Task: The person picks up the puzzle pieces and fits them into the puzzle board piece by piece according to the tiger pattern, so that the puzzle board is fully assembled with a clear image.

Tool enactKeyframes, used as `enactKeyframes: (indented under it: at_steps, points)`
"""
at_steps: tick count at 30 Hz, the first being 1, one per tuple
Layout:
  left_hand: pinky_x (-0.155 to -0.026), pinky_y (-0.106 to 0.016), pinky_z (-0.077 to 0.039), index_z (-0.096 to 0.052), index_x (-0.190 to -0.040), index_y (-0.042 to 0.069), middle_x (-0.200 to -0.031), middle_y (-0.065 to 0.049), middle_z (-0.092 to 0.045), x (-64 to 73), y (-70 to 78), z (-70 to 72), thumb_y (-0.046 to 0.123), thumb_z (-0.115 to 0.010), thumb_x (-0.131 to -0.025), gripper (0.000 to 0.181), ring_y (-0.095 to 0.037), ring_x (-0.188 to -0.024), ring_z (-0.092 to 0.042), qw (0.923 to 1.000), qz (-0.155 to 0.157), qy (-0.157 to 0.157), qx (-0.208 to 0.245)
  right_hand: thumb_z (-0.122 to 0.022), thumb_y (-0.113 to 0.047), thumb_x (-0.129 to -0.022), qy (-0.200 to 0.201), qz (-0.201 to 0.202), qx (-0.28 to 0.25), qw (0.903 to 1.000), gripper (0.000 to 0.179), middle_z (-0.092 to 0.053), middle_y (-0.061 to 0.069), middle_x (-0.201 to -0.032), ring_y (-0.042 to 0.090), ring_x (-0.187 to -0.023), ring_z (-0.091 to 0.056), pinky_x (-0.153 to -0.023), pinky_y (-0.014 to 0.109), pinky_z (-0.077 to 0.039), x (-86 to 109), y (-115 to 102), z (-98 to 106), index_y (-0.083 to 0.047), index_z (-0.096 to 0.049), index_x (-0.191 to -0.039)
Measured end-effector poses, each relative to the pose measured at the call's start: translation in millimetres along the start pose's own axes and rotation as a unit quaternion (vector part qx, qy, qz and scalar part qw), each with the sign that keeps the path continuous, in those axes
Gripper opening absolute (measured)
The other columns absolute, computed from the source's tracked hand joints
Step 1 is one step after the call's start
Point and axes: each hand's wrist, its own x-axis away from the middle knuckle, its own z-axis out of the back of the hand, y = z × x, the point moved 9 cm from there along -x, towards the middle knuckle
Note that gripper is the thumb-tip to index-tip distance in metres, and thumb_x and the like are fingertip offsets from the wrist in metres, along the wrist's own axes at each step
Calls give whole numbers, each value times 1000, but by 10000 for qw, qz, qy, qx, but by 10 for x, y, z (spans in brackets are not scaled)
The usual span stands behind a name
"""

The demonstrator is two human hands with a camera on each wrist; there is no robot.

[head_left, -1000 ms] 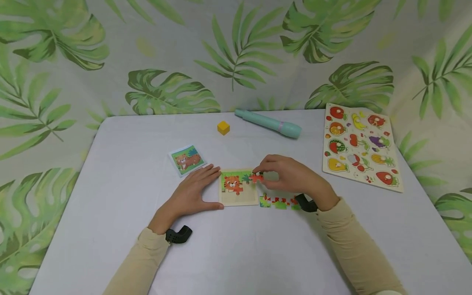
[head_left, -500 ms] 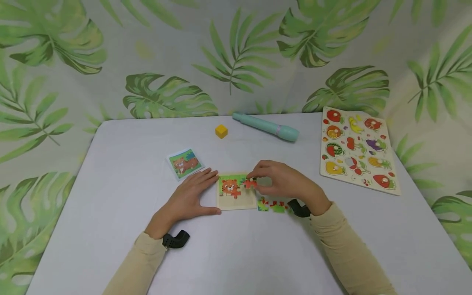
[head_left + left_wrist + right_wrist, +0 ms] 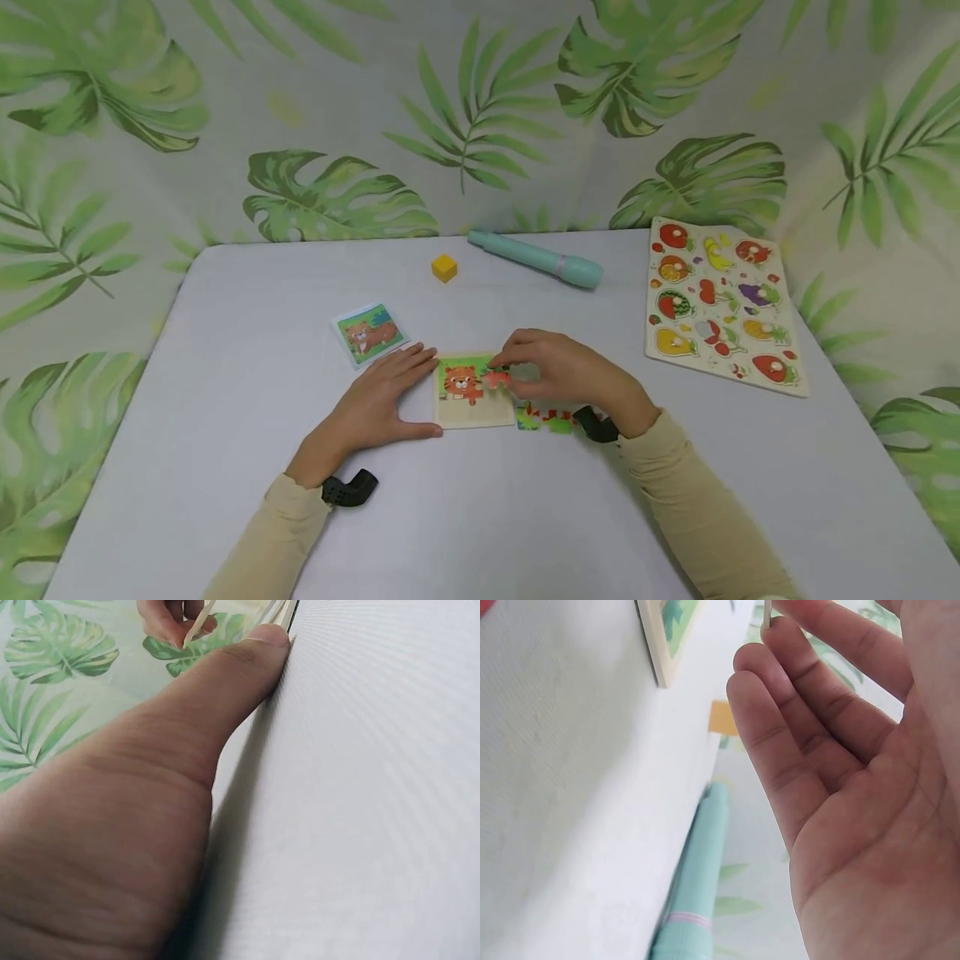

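Observation:
A small wooden jigsaw tray (image 3: 474,416) lies mid-table, partly filled with an orange tiger's face on green. My left hand (image 3: 372,407) lies flat at its left side, fingers and thumb stretched out, tips right at the tray's edge. In the left wrist view the thumb (image 3: 225,671) reaches along the table. My right hand (image 3: 564,367) pinches a red-orange jigsaw piece (image 3: 497,379) between thumb and fingers over the tray's upper right. The right wrist view shows only a thin edge of the piece (image 3: 766,613). Several loose pieces (image 3: 558,424) lie right of the tray, partly under the right wrist.
A tiger picture card (image 3: 369,333) lies beyond the left hand. Farther back are a yellow cube (image 3: 444,268) and a teal tube-shaped object (image 3: 536,257). A fruit peg-puzzle board (image 3: 723,312) lies at the right. A leaf-print cloth hangs behind the table.
My right hand has carried the pinched piece left, from the tray's right edge to over the tray, beside the tiger's face. The left hand holds its place. The head view has shifted slightly.

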Motion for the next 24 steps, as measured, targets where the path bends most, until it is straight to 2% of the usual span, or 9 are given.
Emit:
enactKeyframes:
  at_steps: [9, 18, 24]
  points:
    - [-126, -51, -24, -45, -157, 12, -167, 0, -36, -10, 7, 20, 70, -78, -78, 104, -25, -157, -26, 10000, -5, -19, 8, -74, -21, -94, -102, -86, 55, 9999, 28, -67, -6, -115, 16, -104, -66, -91, 32, -57, -24, 21, -42, -19, -76, -122]
    - [-126, -52, -24, -45, -157, 13, -166, 1, -37, -19, -37, 128, 67, -80, -77, 102, -25, -157, -26, 9999, -24, 119, -2, -74, -21, -94, -127, -24, 186, 9997, 29, -66, -6, -116, 15, -106, -66, -94, 34, -56, -128, 4, -25, -19, -75, -123]
    - [-127, -51, -24, -44, -158, 15, -167, 3, -35, -8, -33, 39, 72, -77, -78, 103, -23, -158, -24, 10000, -13, 20, 16, -73, -22, -95, -262, -137, 102, 9995, 29, -67, -4, -117, 15, -104, -65, -92, 34, -56, -127, 47, -99, -18, -75, -124]
